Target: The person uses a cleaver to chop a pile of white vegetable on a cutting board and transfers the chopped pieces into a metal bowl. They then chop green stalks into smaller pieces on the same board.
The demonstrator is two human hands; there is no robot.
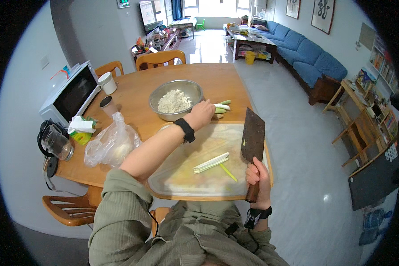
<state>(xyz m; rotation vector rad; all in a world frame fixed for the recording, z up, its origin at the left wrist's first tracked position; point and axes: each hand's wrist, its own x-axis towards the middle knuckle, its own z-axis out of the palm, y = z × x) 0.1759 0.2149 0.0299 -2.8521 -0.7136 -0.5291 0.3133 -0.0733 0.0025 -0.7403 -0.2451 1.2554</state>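
Observation:
In my right hand [258,178] is the wooden handle of a cleaver [253,134], its dark broad blade upright over the right side of the cutting board [179,183]. My left hand [202,113] reaches over the far edge of the board, beside the metal bowl [195,88], at several green and white vegetable stalks [222,106]. Its fingertips are hidden, so I cannot tell whether it grips a stalk. Crumbly white food [174,101] lies heaped in the bowl. On the board rest split white scallion-like strips [211,163] and a thin green strip [228,172].
Left on the wooden table [136,86] are a plastic bag [111,146], a glass jug [58,143], a tissue pack [81,129], a brown-lidded cup [108,105], a white canister [107,83] and a microwave [73,93]. Wooden chairs stand around the table.

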